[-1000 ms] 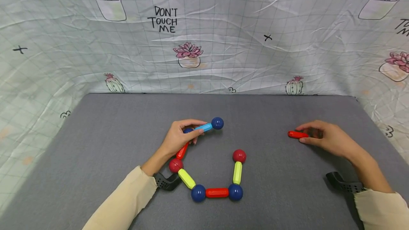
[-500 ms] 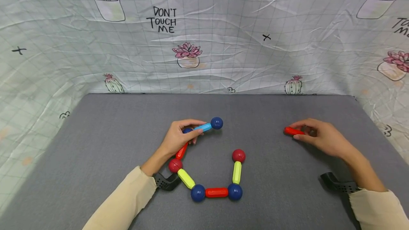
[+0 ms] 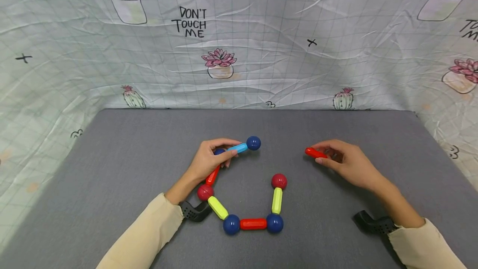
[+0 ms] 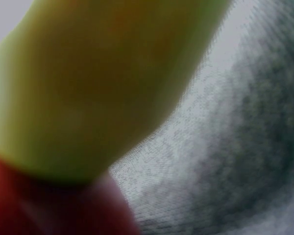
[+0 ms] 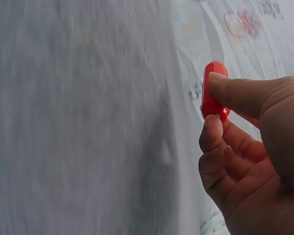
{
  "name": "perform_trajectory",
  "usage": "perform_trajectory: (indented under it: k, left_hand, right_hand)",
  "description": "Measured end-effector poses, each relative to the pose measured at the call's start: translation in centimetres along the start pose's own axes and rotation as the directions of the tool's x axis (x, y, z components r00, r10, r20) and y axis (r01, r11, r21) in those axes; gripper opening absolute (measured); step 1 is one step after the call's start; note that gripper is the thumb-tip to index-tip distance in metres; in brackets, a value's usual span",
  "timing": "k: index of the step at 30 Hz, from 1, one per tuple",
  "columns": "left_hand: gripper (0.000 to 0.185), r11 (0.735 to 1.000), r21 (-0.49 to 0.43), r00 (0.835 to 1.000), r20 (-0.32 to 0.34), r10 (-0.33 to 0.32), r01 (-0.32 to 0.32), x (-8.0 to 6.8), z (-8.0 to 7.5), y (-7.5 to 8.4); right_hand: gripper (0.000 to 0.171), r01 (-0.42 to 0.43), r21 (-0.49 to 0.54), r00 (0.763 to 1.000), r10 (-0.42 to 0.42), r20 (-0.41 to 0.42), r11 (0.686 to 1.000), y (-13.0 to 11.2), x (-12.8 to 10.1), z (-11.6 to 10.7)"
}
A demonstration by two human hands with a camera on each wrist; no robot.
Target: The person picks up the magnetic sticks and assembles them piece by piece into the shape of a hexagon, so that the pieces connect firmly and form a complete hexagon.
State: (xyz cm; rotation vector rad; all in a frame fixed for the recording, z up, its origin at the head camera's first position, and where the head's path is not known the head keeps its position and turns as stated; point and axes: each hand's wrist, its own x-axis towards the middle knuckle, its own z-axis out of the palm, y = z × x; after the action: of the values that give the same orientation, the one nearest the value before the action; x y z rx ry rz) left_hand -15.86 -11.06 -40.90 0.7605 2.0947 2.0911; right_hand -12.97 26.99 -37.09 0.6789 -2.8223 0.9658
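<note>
A chain of magnetic rods and balls lies on the grey table point(image 3: 123, 152). It runs from a dark blue ball point(image 3: 253, 143) through a light blue rod point(image 3: 237, 148), a red rod point(image 3: 213, 175), a red ball point(image 3: 205, 192), a yellow rod point(image 3: 218, 208), a blue ball point(image 3: 231, 224), a red rod point(image 3: 253, 223), a blue ball point(image 3: 274, 223) and a yellow-green rod point(image 3: 276, 200) to a red ball point(image 3: 279, 181). My left hand point(image 3: 209, 161) pinches the light blue rod. My right hand point(image 3: 345, 162) pinches a loose red rod point(image 3: 315, 152) point(image 5: 213, 95) above the table, right of the chain.
A cloth with cactus prints and the words "DON'T TOUCH ME" point(image 3: 190, 22) walls in the back and sides of the table. The left wrist view is a blurred close-up of a yellow rod point(image 4: 98, 83) and a red ball point(image 4: 49, 205) on the grey surface.
My right hand has carried the loose red rod leftward, toward the chain. The left hand and the chain have stayed in place.
</note>
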Motion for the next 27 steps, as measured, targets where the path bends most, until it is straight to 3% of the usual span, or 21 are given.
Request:
perform_trajectory:
  k: [4, 15, 27]
  left_hand:
    - [0.022, 1.0, -0.003, 1.0, -0.002, -0.004, 0.004, 0.0, -0.1, -0.1]
    - [0.022, 1.0, 0.0, 1.0, -0.002, -0.015, 0.015, 0.0, -0.1, 0.0]
    - [0.022, 1.0, -0.005, 1.0, -0.001, -0.014, 0.014, 0.0, 0.0, 0.0]
  right_hand:
    - [0.03, 0.033, 0.01, 0.999, -0.033, 0.003, 0.999, -1.0, 0.6, 0.6]
    - [0.029, 0.028, 0.073, 0.999, -0.03, 0.034, 0.997, -3.7, 2.2, 1.6]
    - [0.027, 0.089, 0.149, 0.991, -0.102, 0.082, 0.985, -6.0, 3.9, 4.2]
